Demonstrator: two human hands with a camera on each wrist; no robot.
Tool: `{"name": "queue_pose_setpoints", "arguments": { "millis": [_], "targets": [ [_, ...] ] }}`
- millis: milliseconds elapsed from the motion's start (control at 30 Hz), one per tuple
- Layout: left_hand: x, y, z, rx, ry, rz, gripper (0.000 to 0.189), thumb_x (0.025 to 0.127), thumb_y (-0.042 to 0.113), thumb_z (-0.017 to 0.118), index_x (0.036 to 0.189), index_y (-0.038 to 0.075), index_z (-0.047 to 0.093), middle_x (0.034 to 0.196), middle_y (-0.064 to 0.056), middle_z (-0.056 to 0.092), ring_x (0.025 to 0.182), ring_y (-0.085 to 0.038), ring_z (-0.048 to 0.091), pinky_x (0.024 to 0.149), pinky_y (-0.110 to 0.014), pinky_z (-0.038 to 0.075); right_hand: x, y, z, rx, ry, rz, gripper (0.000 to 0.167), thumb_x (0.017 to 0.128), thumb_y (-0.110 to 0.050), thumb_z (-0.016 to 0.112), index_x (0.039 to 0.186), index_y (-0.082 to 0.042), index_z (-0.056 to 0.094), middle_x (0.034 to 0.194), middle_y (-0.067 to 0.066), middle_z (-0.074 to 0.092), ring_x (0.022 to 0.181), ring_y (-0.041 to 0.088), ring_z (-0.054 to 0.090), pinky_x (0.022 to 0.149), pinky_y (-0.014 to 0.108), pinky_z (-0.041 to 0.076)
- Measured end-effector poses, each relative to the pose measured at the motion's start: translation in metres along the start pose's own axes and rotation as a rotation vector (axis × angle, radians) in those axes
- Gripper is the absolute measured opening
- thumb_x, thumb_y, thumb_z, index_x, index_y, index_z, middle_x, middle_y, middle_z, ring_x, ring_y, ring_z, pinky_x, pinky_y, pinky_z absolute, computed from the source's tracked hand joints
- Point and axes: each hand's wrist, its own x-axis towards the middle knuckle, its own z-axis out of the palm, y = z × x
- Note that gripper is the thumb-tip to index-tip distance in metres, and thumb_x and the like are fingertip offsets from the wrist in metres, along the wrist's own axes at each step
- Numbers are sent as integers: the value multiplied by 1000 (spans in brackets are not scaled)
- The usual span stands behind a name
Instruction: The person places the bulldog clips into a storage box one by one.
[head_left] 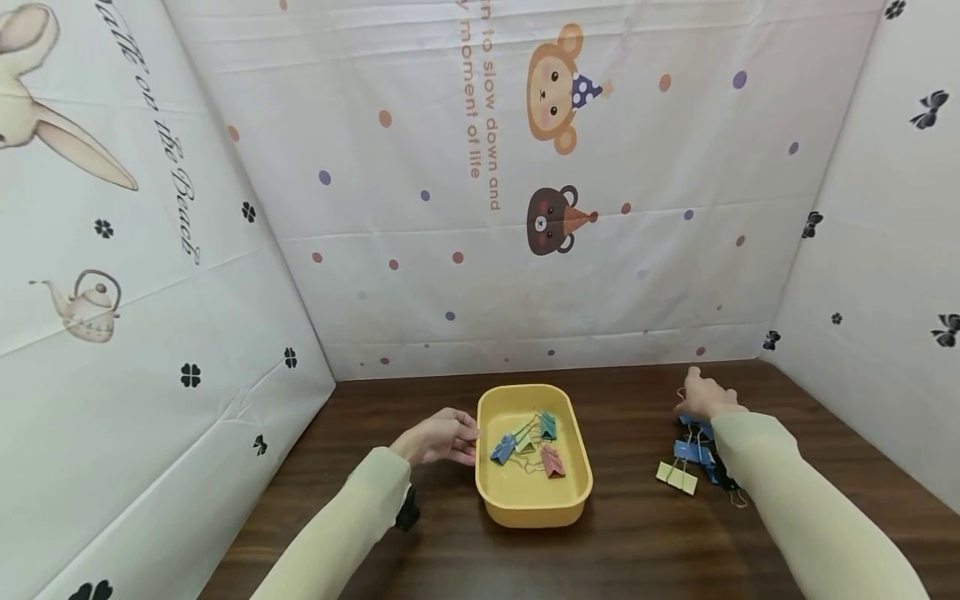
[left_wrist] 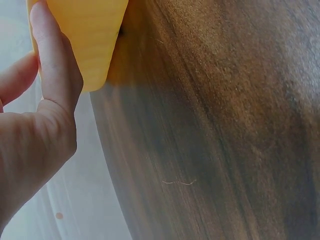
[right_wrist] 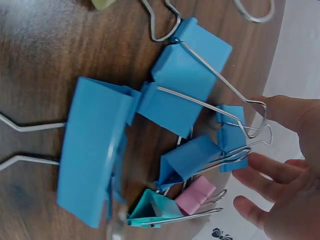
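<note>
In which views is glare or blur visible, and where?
Left wrist: pale glare at upper right on the brown wooden table; right wrist: softer sheen at upper left, blurred silver wire handle at bottom; head: the yellow rectangular plastic tray looks fairly crisp.

My pale-green-sleeved arms both reach forward, spread wide. Bare left hand: my fingers nearly straight, thumb close beside them. Bare right hand sits farther forward, fingers slightly bent, thumb well apart from them.
</note>
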Motion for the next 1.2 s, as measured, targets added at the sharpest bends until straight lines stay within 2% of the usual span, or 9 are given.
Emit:
{"name": "queue_pose_setpoints", "arguments": {
  "millis": [67,200,333,467,567,667,800,967,1200],
  "targets": [
    [0,1,0,6,8,11,7,97,6,53,101,1,52,79,-8,60,67,-17,62,68,-33,61,0,2,2,11,12,-14,83,86,-20,70,137,20,17,121,41,50,105,56,52,86,68,35],
    [0,1,1,11,6,7,10,97,6,53,104,-2,52,80,-8,61,67,-17,62,67,-33,61,0,5,7,59,35,-85,73,83,-12,71,132,19,26,116,38,55,101,51,56,82,60,45],
    [-1,0,3,12,0,11,9,97,6,52,103,-1,52,80,-8,61,67,-16,62,67,-33,61,1,7,12,108,50,-132,70,81,-7,70,131,22,30,108,35,60,95,47,60,77,53,52],
    [-1,-1,3,10,2,15,5,97,6,53,99,2,53,79,-8,61,66,-16,62,67,-33,61,-2,6,11,43,47,-85,70,81,-17,72,130,20,37,114,39,55,100,51,56,78,58,50],
    [-2,-1,3,8,-2,15,9,97,6,52,103,-1,52,80,-8,61,66,-16,63,68,-34,61,-4,4,9,-15,17,-50,68,80,-21,74,127,16,43,115,38,54,99,50,56,77,59,49],
    [-3,-1,2,6,-5,22,17,98,5,51,110,-6,51,81,-9,61,66,-16,64,68,-34,61,-5,4,9,-14,-14,-51,60,77,-15,74,123,13,49,111,34,58,90,42,59,70,50,50],
    [-3,-1,2,4,-8,24,17,98,5,51,111,-6,50,82,-9,62,66,-17,65,69,-35,61,-5,8,13,16,-31,-63,53,75,-6,71,121,10,52,111,31,59,87,36,60,62,37,48],
    [-6,0,2,4,-8,20,12,98,5,51,107,-4,51,80,-9,62,66,-17,65,69,-35,61,-3,13,19,-48,19,-93,42,77,-7,70,113,7,55,104,29,60,88,39,60,59,41,48],
    [-3,0,3,3,1,21,11,98,6,52,105,-3,52,80,-9,62,66,-16,64,67,-34,61,2,12,19,-92,69,-122,45,79,-8,69,116,9,51,102,28,60,87,39,60,58,44,49]
  ]
}}
